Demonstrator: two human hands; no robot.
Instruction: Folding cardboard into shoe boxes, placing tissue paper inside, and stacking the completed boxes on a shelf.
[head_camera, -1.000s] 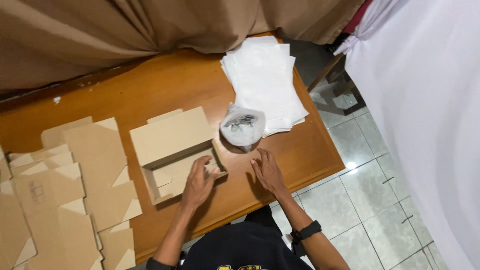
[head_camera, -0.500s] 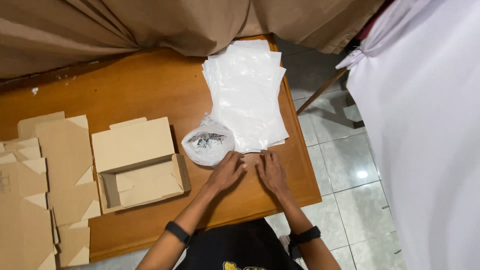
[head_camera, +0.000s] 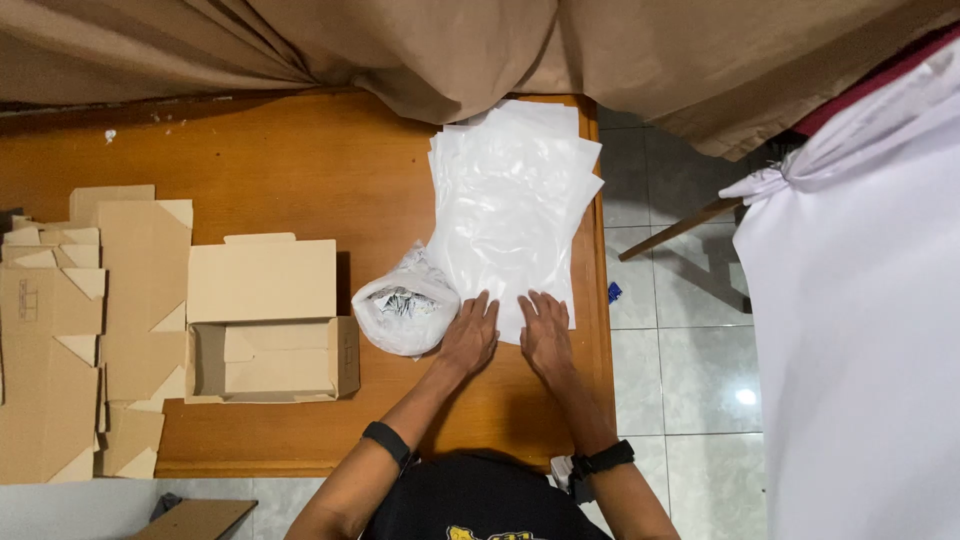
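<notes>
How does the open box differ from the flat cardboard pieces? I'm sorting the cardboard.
The open box is folded up, with walls and a raised lid; the flat cardboard pieces lie unfolded. The box stands alone near the plastic bag; the pieces overlap in a pile at the table's left edge. Both are plain brown cardboard.

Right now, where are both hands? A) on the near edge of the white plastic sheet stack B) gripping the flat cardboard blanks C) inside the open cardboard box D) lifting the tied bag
A: the left hand and right hand lie flat, fingers on the near edge of the white plastic sheet stack, with the open cardboard box apart to the left.
</notes>
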